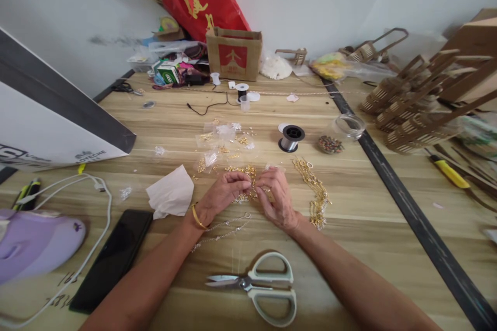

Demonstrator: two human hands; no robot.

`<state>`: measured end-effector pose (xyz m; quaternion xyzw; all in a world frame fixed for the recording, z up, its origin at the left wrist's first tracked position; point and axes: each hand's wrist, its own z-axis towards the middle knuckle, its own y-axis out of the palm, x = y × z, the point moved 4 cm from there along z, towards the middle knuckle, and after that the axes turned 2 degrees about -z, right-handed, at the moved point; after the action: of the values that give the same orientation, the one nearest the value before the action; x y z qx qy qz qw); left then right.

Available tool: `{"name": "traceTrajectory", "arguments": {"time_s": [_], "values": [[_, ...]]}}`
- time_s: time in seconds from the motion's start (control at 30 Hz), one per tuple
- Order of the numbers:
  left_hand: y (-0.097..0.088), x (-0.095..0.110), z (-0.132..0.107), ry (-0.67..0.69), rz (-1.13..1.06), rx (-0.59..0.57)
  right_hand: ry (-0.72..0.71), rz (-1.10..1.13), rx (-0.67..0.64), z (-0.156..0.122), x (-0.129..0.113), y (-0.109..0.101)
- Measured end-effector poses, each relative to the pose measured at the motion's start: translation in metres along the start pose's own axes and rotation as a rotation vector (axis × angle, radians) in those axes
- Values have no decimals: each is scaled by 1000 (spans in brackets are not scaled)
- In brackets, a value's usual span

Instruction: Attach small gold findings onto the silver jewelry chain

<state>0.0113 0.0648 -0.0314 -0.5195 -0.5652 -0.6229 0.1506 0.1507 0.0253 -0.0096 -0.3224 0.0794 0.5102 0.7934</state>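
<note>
My left hand [230, 190] and my right hand [275, 194] face each other over a pile of gold beads [245, 170]. On each, thumb and fingers are pinched together; whatever is between the fingertips is too small to make out. Below my left wrist lies a thin chain [229, 226] with pale beads and a ring at its end. Several gold bead chains [319, 191] are bunched to the right of my right hand. Scissors with pale handles [252, 283] lie slightly open between my forearms.
A spool of silvery wire [290, 139] and a tipped glass jar of beads [338, 137] stand beyond my right hand. Small bags of beads [212, 137] lie ahead. A black phone [112, 258], white tissue [171, 191] and white cable [106, 212] are at left. Bamboo baskets [407, 114] stand at right.
</note>
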Motion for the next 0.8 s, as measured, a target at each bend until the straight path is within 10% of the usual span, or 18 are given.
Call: {"name": "traceTrajectory", "arguments": {"time_s": [0.8], "values": [[-2,-1,0,-5,21,7,21,-14,-45,-1,1,1]]}}
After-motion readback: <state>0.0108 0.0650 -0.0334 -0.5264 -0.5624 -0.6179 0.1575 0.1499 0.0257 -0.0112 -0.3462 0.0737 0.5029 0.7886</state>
